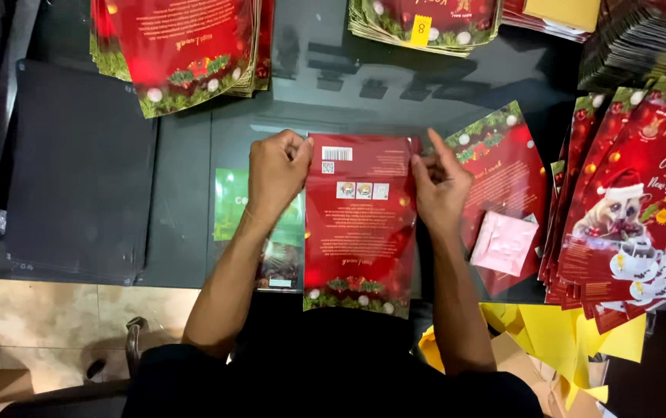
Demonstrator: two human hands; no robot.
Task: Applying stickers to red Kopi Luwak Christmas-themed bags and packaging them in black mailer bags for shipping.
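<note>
red pouch between hands | left hand, right hand pinching its top corners

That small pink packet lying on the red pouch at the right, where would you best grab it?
Pinch the pink packet by its lower right corner, coming from the right. It lies flat and tilted on a red pouch, so only the thin edges give a grip, and the right hand is nearest.

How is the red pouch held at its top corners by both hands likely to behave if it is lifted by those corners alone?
The red pouch looks flat and thin, so it is probably light and would likely hang limp. Its glossy film suggests it may slip between fingers. The left hand and right hand pinch only the top corners, so the lower end, already overhanging the dark table, would probably swing freely.
</note>
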